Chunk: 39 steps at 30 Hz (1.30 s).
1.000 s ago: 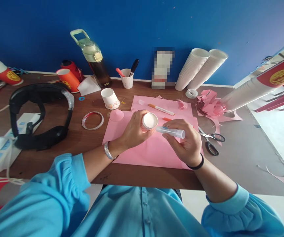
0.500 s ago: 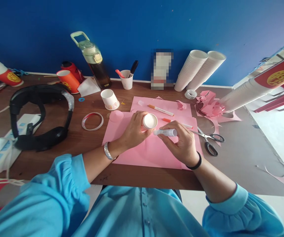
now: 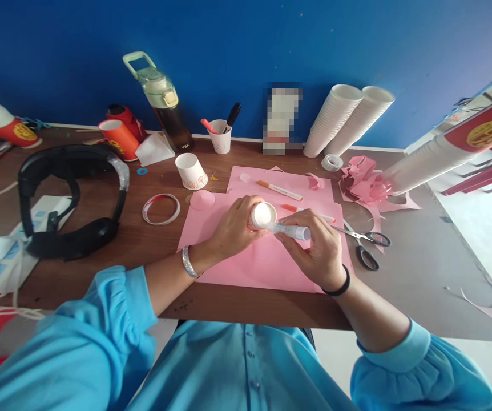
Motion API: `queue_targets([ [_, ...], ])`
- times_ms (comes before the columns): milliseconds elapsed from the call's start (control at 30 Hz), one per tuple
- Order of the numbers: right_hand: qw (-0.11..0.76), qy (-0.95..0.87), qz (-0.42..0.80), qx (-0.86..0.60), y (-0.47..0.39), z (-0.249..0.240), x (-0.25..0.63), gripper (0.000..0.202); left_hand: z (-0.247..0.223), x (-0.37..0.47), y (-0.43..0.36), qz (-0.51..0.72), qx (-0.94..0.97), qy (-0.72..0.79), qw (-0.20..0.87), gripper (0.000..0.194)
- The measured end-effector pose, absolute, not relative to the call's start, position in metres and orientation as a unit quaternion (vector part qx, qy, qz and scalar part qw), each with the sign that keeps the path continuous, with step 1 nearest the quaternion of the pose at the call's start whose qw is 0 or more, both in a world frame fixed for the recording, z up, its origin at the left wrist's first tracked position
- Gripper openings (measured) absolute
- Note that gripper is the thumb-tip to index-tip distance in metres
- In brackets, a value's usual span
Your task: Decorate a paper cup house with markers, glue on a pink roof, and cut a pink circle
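My left hand (image 3: 240, 222) is wrapped round a small white paper cup (image 3: 263, 215), whose round pale face is turned up toward me. Between the fingers of my right hand (image 3: 317, 248) is a white glue stick (image 3: 294, 230), lying nearly level. Its narrower, translucent end reaches the near right rim of the cup; whether it touches is hard to tell. Both hands are above pink paper sheets (image 3: 267, 265). A small translucent cap (image 3: 245, 178), an orange-capped marker (image 3: 280, 189) and a red-capped marker (image 3: 291, 208) lie on the pink paper beyond them.
Scissors (image 3: 366, 242) lie right of my right hand, near pink scraps (image 3: 370, 185). Stacked paper cups (image 3: 335, 117) and a tape roll (image 3: 331, 163) stand behind. On the left are a decorated cup (image 3: 191, 171), tape ring (image 3: 161, 209), bottle (image 3: 164, 114) and black headset (image 3: 72, 245).
The cup has shifted slightly right and toward me in my left hand. The glue stick has moved a little right, and its tip now overlaps the cup's rim.
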State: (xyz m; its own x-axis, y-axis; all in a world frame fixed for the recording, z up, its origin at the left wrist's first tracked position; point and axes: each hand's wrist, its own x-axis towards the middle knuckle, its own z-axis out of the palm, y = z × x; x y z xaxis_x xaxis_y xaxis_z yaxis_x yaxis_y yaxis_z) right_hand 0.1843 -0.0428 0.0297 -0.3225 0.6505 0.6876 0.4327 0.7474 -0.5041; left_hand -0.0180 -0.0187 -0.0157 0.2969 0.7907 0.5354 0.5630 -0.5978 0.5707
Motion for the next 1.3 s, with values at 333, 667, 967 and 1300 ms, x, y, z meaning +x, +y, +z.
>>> queue_targets([
  [333, 0.491, -0.798, 0.117, -0.330, -0.0477, 0.0311, 0.1820, 0.017, -0.0199, -0.0185, -0.0175, 0.413, 0.781, 0.451, 0.122, 0.042],
  [667, 0.452, -0.822, 0.111, -0.327, -0.0507, 0.0287, 0.1791, 0.011, -0.0178, -0.0163, -0.0205, 0.392, 0.788, 0.468, 0.086, 0.042],
  [967, 0.496, -0.804, 0.083, -0.318, -0.0469, 0.0289, 0.1806, 0.020, -0.0152, -0.0152, -0.0234, 0.362, 0.808, 0.458, 0.078, 0.043],
  [1300, 0.496, -0.813, 0.077, -0.295, -0.0523, 0.0307, 0.1789, 0.022, -0.0132, -0.0131, -0.0261, 0.374, 0.803, 0.459, 0.068, 0.035],
])
